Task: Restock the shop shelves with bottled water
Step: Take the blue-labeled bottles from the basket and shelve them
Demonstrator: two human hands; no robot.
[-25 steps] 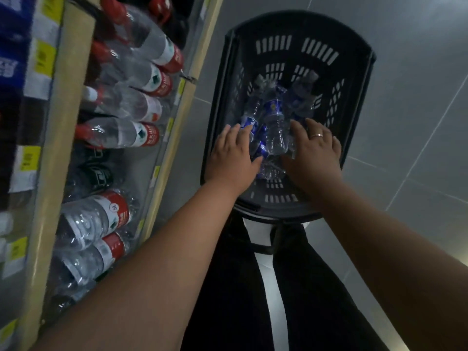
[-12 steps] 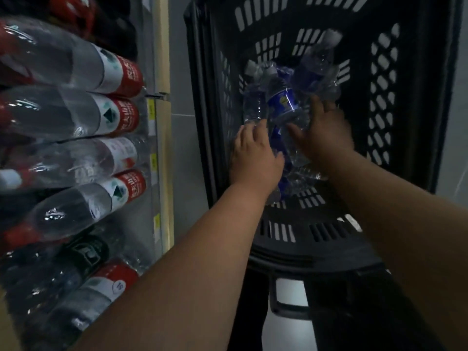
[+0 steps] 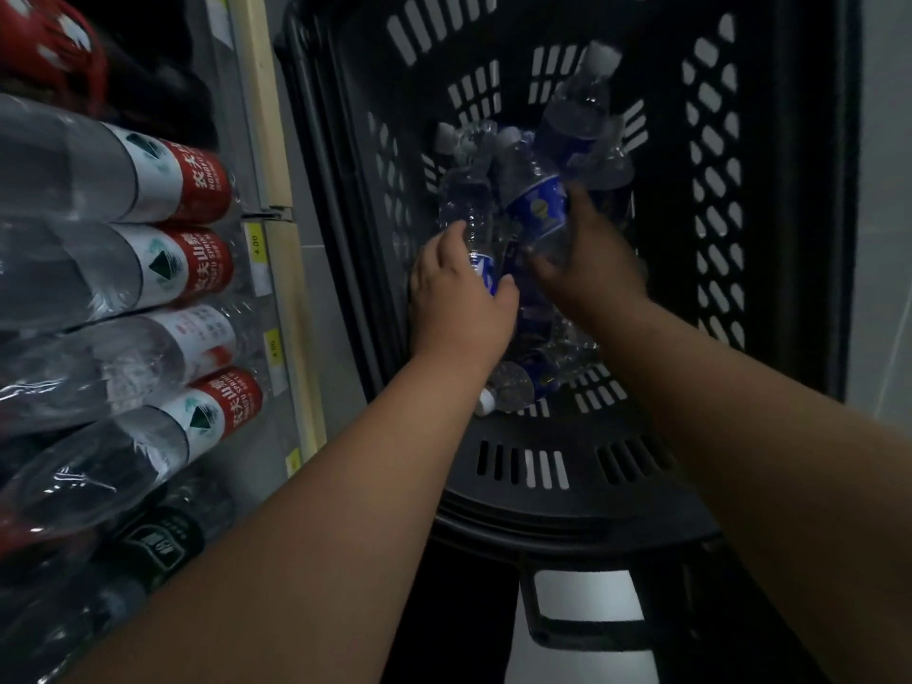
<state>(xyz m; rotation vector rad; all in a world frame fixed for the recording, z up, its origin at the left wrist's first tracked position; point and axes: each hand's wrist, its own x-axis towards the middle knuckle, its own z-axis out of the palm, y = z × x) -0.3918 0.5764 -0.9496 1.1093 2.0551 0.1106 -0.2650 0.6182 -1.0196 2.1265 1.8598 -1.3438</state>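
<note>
A black slotted shopping basket (image 3: 770, 239) stands on the floor in front of me with several small blue-labelled water bottles piled inside. My left hand (image 3: 456, 301) grips one clear bottle (image 3: 466, 204) near its blue label. My right hand (image 3: 589, 259) curls round a second bottle (image 3: 535, 199) with a blue label, tilted with its white cap pointing away. Another bottle (image 3: 580, 111) leans against the far wall of the basket, and one more (image 3: 513, 385) lies on the basket floor beneath my wrists.
The shop shelves (image 3: 276, 155) run along the left, with yellow price tags on their pale front edges. Large red-labelled water bottles (image 3: 148, 269) fill them, and dark-labelled bottles (image 3: 158, 540) sit lower down. Grey tiled floor (image 3: 883, 239) shows to the right of the basket.
The view has dropped closer to the basket. Both hands reached deeper among the bottles and closed round one bottle each; the right-hand bottle has tilted up.
</note>
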